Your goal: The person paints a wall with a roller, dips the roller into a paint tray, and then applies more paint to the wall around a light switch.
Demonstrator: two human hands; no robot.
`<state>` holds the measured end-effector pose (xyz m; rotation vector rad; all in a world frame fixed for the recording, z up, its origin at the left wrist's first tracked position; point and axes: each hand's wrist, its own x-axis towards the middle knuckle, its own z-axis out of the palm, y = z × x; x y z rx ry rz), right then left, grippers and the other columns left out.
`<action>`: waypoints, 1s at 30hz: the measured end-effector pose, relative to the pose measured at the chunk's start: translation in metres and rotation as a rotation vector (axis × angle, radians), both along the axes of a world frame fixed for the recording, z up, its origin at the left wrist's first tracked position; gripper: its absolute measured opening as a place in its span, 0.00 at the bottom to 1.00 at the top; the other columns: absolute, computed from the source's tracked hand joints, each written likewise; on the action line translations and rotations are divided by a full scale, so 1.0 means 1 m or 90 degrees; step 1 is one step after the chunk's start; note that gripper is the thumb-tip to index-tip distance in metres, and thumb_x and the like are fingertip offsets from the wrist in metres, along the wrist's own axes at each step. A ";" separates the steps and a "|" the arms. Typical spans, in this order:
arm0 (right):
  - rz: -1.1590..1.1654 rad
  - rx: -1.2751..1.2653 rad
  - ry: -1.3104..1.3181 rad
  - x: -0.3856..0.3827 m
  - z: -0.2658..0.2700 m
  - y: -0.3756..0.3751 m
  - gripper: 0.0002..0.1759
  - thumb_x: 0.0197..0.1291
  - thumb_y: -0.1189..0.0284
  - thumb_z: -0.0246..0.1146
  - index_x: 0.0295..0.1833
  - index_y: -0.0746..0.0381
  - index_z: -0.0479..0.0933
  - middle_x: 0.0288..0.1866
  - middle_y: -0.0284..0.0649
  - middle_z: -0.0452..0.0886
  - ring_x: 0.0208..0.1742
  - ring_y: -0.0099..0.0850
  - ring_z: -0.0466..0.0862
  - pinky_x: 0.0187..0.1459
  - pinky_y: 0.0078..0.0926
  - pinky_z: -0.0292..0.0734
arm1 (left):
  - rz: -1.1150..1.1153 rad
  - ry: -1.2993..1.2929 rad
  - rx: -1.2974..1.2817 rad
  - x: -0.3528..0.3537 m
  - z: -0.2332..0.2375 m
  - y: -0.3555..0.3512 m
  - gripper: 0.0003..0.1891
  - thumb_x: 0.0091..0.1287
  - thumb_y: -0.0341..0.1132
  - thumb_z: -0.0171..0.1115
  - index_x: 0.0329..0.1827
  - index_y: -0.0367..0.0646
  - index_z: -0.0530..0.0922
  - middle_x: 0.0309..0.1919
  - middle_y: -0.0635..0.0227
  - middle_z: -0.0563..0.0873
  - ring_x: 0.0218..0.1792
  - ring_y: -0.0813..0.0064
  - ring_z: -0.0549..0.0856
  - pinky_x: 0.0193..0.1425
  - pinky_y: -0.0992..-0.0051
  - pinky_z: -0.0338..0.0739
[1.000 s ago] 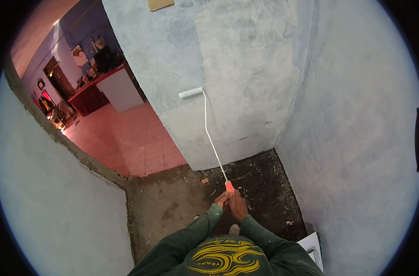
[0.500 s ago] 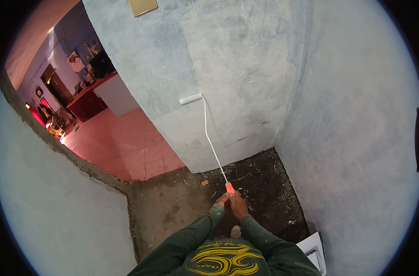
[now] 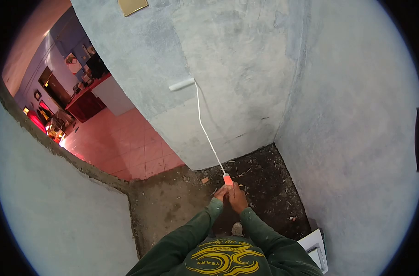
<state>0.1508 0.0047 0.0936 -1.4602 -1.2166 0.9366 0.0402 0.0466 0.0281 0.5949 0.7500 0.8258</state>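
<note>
A paint roller [image 3: 181,84] with a white cover rests against the wall [image 3: 232,60], at the lower part of a bluish painted patch. Its long white bent rod runs down to an orange handle [image 3: 228,180]. Both my hands are closed around that handle, side by side in front of my body. My left hand [image 3: 221,192] sits on the left side of the grip, my right hand [image 3: 237,198] on the right. Paler, unevenly coated wall lies to the right of and below the roller.
A switch plate [image 3: 133,5] is fixed high on the wall. To the left, an opening shows a room with a pink tiled floor [image 3: 131,138] and a red desk [image 3: 87,103]. Rough dark ground [image 3: 264,184] lies below. A white tray-like object [image 3: 314,246] stands at lower right.
The roller has moved up and slightly left along the wall. Both hands have risen a little with the handle, still gripping it.
</note>
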 end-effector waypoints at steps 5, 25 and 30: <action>-0.017 -0.059 -0.050 -0.003 -0.031 -0.014 0.19 0.66 0.58 0.45 0.46 0.66 0.65 0.34 0.60 0.76 0.39 0.60 0.76 0.36 0.51 0.69 | -0.004 0.001 -0.018 -0.002 -0.013 -0.019 0.18 0.71 0.44 0.48 0.55 0.41 0.72 0.45 0.70 0.79 0.47 0.77 0.76 0.54 0.76 0.69; -0.028 -0.021 -0.065 0.008 -0.022 0.000 0.20 0.66 0.59 0.46 0.45 0.67 0.67 0.32 0.61 0.76 0.40 0.60 0.76 0.34 0.46 0.69 | 0.008 -0.021 -0.013 0.006 -0.018 -0.004 0.20 0.71 0.45 0.48 0.59 0.41 0.69 0.49 0.68 0.78 0.51 0.74 0.76 0.58 0.74 0.68; -0.010 0.020 -0.050 0.006 0.002 0.013 0.17 0.65 0.61 0.48 0.46 0.66 0.65 0.30 0.60 0.77 0.37 0.60 0.76 0.33 0.50 0.69 | 0.018 0.011 0.008 0.007 0.013 0.010 0.18 0.70 0.46 0.49 0.55 0.45 0.71 0.43 0.71 0.79 0.43 0.76 0.78 0.49 0.73 0.74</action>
